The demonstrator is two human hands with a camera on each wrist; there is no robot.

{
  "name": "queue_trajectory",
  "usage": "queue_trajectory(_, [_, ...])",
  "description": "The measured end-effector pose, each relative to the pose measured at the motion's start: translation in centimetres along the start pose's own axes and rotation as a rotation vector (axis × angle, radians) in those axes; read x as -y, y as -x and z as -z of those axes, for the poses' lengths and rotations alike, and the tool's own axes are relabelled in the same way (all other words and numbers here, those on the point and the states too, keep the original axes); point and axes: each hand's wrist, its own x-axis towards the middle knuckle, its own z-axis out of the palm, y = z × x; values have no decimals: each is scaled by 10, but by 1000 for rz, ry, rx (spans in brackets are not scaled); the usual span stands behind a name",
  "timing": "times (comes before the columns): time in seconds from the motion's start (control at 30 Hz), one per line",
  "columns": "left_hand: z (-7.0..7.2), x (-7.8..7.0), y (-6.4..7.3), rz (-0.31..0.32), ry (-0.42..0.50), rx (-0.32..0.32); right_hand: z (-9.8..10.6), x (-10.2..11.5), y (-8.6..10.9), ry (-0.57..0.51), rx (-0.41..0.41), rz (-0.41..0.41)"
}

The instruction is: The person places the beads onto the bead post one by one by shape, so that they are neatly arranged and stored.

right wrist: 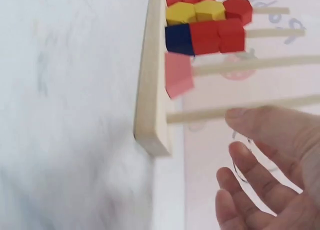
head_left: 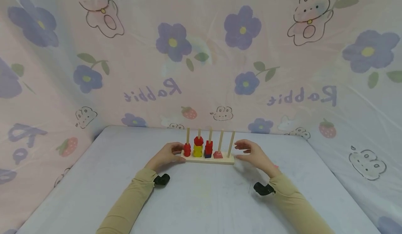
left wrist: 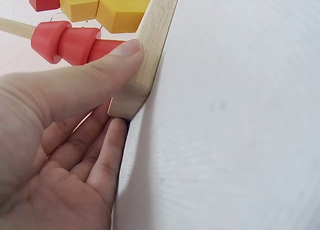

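A wooden peg stacking board (head_left: 209, 160) with several upright pegs stands on the table. Red rounded beads (head_left: 187, 150) fill the leftmost peg. Beside them, yellow hexagonal blocks (head_left: 198, 151) carry a red block (head_left: 198, 141). On the middle peg, red square blocks (head_left: 208, 146) sit over a dark blue one (right wrist: 179, 39). A single pinkish-red block (right wrist: 178, 74) lies on the fourth peg; the rightmost peg (head_left: 231, 144) is bare. My left hand (head_left: 166, 154) holds the board's left end, thumb against its edge. Near the right end, my right hand (head_left: 253, 154) is spread, apart from the board.
The white tabletop (head_left: 201, 199) extends around the board. Behind it hangs a patterned cloth (head_left: 207, 66) with flowers and rabbits. A small pinkish-red thing (head_left: 276, 166) shows partly behind the right wrist. Black wrist cameras (head_left: 161, 180) hang below both wrists.
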Motion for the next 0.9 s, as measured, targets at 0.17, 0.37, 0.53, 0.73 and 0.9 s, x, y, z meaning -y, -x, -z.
queue_trajectory(0.17, [1, -1, 0, -12, -4, 7, 28, -2, 20, 117, 16, 17])
queue_trajectory(0.37, [-1, -4, 2, -13, -11, 11, 56, -9, 53, 175, 48, 1])
queue_trajectory(0.53, [0, -18, 10, -31, 13, 17, 72, -23, 76, 242, 36, -17])
queue_trajectory(0.73, [0, -29, 16, -25, 19, 24, 83, -38, 92, 292, 20, -35])
queue_trajectory(0.9, [-2, -8, 4, -19, 21, 9, 83, -46, 96, 319, 5, -41])
